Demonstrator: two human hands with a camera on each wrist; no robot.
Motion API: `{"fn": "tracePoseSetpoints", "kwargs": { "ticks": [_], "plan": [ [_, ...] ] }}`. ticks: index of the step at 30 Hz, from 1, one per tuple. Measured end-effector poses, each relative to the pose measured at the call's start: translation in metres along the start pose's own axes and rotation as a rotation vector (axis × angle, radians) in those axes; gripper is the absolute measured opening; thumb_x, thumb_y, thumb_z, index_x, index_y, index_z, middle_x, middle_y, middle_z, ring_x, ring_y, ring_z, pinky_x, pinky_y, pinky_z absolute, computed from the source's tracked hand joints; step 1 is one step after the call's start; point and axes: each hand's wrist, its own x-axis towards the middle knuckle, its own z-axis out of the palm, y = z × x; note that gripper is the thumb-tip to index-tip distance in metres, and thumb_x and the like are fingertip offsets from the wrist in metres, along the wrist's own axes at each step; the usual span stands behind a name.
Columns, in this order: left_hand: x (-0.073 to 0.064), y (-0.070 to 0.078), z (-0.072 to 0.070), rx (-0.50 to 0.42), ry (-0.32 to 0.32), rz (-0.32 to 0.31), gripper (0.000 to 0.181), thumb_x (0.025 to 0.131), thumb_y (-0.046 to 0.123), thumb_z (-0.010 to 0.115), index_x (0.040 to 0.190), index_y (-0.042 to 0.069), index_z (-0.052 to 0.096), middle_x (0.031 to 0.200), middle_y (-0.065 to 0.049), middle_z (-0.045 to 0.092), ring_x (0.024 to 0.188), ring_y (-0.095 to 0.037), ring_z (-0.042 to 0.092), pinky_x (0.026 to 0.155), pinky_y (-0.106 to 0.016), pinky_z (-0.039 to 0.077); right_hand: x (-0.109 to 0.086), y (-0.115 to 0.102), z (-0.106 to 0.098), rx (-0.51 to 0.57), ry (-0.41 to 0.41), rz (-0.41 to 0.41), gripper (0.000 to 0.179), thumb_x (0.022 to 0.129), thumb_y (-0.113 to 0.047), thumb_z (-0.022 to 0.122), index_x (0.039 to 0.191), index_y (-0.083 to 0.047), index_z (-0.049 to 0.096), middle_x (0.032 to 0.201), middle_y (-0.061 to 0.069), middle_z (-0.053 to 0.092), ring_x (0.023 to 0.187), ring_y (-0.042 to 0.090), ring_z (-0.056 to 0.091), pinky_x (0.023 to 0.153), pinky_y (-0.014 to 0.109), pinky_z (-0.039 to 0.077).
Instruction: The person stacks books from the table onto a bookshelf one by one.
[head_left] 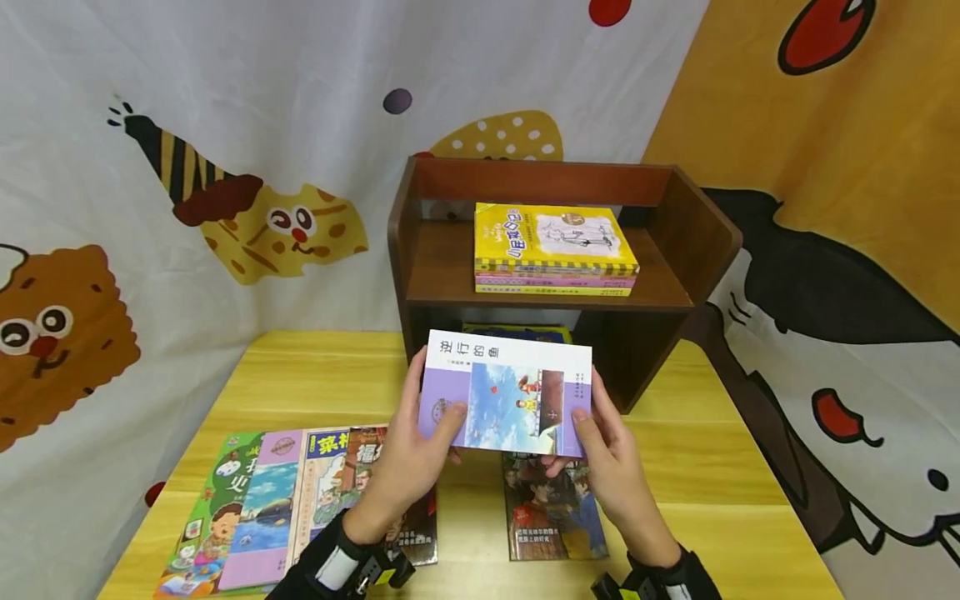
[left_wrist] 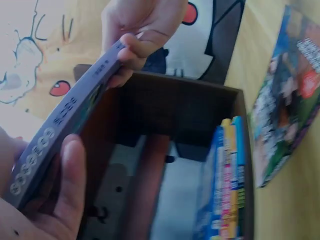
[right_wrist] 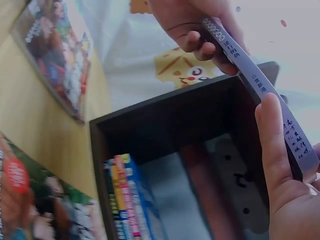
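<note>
A purple and white paperback book point(head_left: 513, 408) is held level in front of the shelf, its sea-picture cover facing up. My left hand point(head_left: 412, 462) grips its left end, thumb on the cover and fingers underneath. At the opposite end my right hand point(head_left: 617, 458) grips it the same way. Both wrist views show the purple spine point(left_wrist: 67, 107) stretched between the hands. Below the right hand, a dark-covered book point(head_left: 551, 517) lies on the table, partly hidden by the held one.
Behind stands a brown two-tier shelf point(head_left: 678, 225). Its upper tier carries a stack of books point(head_left: 555, 242), yellow cover on top; more books point(left_wrist: 230, 175) lie in its lower compartment. Several overlapping books point(head_left: 262, 517) spread over the table's left side, partly behind the left forearm.
</note>
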Motion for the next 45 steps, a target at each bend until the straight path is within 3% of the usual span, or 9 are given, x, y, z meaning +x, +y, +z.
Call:
{"fn": "tracePoseSetpoints", "kwargs": {
  "ticks": [6,13,16,19,23,29,33,38,45],
  "plan": [
    [0.015,0.034,-0.003,0.155,-0.101,0.063,0.082,0.092,0.019,0.059,0.150,0.033,0.002,0.094,-0.011,0.059,0.058,-0.022,0.061,0.044,-0.037,0.054,0.016,-0.030,-0.010,-0.083,0.032,-0.099,0.056,0.100,0.000,0.029,0.150,-0.017,0.012,0.129,0.029,0.040,0.061,0.036,0.055,0.039,0.043,0.051],
    [0.052,0.078,-0.006,0.242,-0.089,0.199,0.081,0.089,0.019,0.064,0.150,0.026,0.012,0.096,-0.008,0.069,0.075,-0.016,0.065,0.057,-0.035,0.056,0.054,-0.070,-0.024,-0.101,0.053,-0.151,0.054,0.099,-0.004,0.036,0.149,-0.017,0.021,0.109,0.028,0.051,0.049,0.034,0.050,0.036,0.036,0.047],
    [0.070,0.095,-0.004,0.240,-0.086,0.194,0.080,0.088,0.020,0.064,0.150,0.018,0.014,0.099,-0.010,0.069,0.075,-0.017,0.065,0.058,-0.031,0.055,0.075,-0.082,-0.032,-0.082,0.056,-0.126,0.052,0.099,-0.009,0.039,0.148,-0.018,0.024,0.111,0.027,0.050,0.050,0.032,0.050,0.037,0.033,0.048],
    [0.085,0.107,-0.002,0.254,-0.081,0.131,0.078,0.088,0.025,0.064,0.149,0.015,0.017,0.100,-0.009,0.067,0.068,-0.020,0.061,0.054,-0.027,0.051,0.095,-0.089,-0.042,-0.042,0.083,-0.045,0.051,0.098,-0.017,0.044,0.147,-0.019,0.029,0.112,0.024,0.051,0.051,0.027,0.051,0.040,0.029,0.049],
    [0.097,0.115,0.000,0.269,-0.116,0.070,0.075,0.086,0.028,0.066,0.148,0.019,0.024,0.104,-0.006,0.065,0.069,-0.025,0.056,0.053,-0.032,0.049,0.113,-0.091,-0.058,0.067,0.110,0.088,0.054,0.096,-0.030,0.048,0.146,-0.018,0.030,0.109,0.017,0.055,0.053,0.020,0.050,0.044,0.022,0.048],
    [0.103,0.102,-0.001,0.350,-0.099,0.104,0.073,0.086,0.026,0.067,0.146,0.009,0.028,0.094,-0.006,0.065,0.065,-0.024,0.056,0.053,-0.036,0.052,0.116,-0.087,-0.075,0.148,0.035,0.146,0.058,0.096,-0.024,0.051,0.147,-0.017,0.025,0.119,0.016,0.051,0.061,0.019,0.051,0.046,0.022,0.046],
    [0.110,0.085,-0.004,0.455,-0.033,0.153,0.070,0.084,0.039,0.066,0.141,0.009,0.039,0.080,0.000,0.066,0.059,-0.017,0.054,0.050,-0.032,0.045,0.114,-0.085,-0.081,-0.084,0.072,0.110,0.062,0.091,-0.018,0.060,0.146,-0.019,0.031,0.114,0.019,0.050,0.058,0.021,0.049,0.044,0.022,0.045],
    [0.118,0.076,-0.006,0.657,0.065,0.210,0.064,0.083,0.052,0.062,0.132,0.012,0.053,0.067,0.006,0.063,0.051,-0.012,0.050,0.044,-0.033,0.035,0.121,-0.083,-0.082,-0.543,0.191,0.098,0.060,0.085,-0.043,0.063,0.140,-0.029,0.042,0.099,0.015,0.059,0.055,0.026,0.047,0.041,0.026,0.044],
    [0.134,0.074,-0.002,0.838,0.165,0.291,0.047,0.087,0.050,0.057,0.114,0.013,0.067,0.052,0.003,0.051,0.040,-0.013,0.040,0.037,-0.031,0.025,0.136,-0.079,-0.083,-1.003,0.232,0.018,0.059,0.085,-0.061,0.051,0.137,-0.033,0.045,0.101,0.004,0.066,0.083,0.019,0.054,0.066,0.035,0.051]
  ]
}}
